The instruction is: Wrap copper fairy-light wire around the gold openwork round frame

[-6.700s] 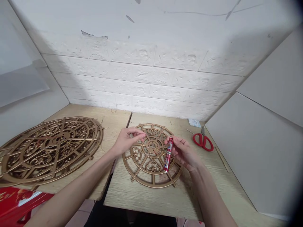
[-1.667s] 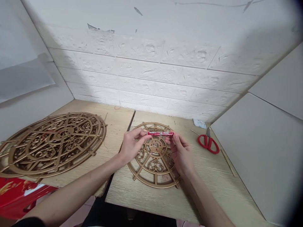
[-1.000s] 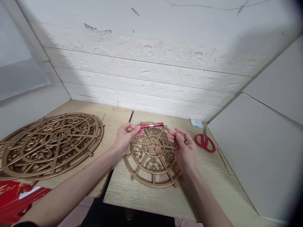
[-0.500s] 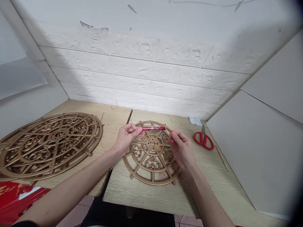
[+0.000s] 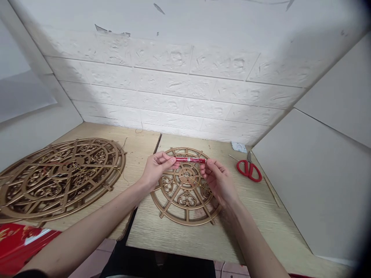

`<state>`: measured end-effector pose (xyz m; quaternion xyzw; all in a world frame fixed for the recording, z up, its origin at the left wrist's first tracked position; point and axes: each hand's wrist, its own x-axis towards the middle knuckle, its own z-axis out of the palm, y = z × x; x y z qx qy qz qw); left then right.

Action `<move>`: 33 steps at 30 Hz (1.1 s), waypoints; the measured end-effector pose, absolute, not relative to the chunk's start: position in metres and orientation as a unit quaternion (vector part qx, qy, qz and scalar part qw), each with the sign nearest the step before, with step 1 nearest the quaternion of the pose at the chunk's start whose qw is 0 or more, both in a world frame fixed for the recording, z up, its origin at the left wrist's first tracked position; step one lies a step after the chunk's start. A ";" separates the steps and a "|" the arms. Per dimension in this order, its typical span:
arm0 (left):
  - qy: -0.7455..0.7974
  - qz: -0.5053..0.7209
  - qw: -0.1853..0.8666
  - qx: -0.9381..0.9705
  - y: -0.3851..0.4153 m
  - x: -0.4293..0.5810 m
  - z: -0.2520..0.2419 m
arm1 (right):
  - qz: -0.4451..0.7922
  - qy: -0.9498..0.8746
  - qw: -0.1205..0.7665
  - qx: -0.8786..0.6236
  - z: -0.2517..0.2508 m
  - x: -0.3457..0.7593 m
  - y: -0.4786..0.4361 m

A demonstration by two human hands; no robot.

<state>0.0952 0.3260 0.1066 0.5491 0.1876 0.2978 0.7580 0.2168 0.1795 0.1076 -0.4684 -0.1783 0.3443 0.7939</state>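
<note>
A slim red pen-shaped tube (image 5: 189, 160) with a pale band at its middle lies nearly level between my hands. My left hand (image 5: 159, 168) is closed on its left end, thumb and fingers pinched together. At the other end, my right hand (image 5: 218, 177) has its fingertips closed around the tip. Below both hands, a round gold openwork disc (image 5: 187, 222) with spokes and scroll ornaments lies flat on the board. Thin gold thread or wire crosses its centre. My hands hide parts of its upper left and right rim.
Several larger gold openwork rings (image 5: 63, 208) are stacked at left, with loose thread on top. Red-handled scissors (image 5: 249, 172), a thin stick (image 5: 271, 192) and a small blue-white packet (image 5: 239, 147) lie at right. A white brick-patterned wall (image 5: 174, 81) stands behind, and a red package (image 5: 23, 245) sits lower left.
My right hand has moved left and now grips the right end of the red tube, where a gap was before. The tube has tipped slightly down at the right.
</note>
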 end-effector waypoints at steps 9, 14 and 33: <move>0.200 0.308 0.732 0.574 0.324 0.095 0.111 | 0.283 -0.187 0.799 -0.496 0.106 0.217 0.181; 0.195 0.317 0.722 0.583 0.325 0.094 0.111 | 0.248 -0.198 0.797 -0.514 0.106 0.215 0.181; 0.187 0.316 0.721 0.587 0.326 0.092 0.114 | 0.322 -0.190 0.794 -0.480 0.104 0.220 0.179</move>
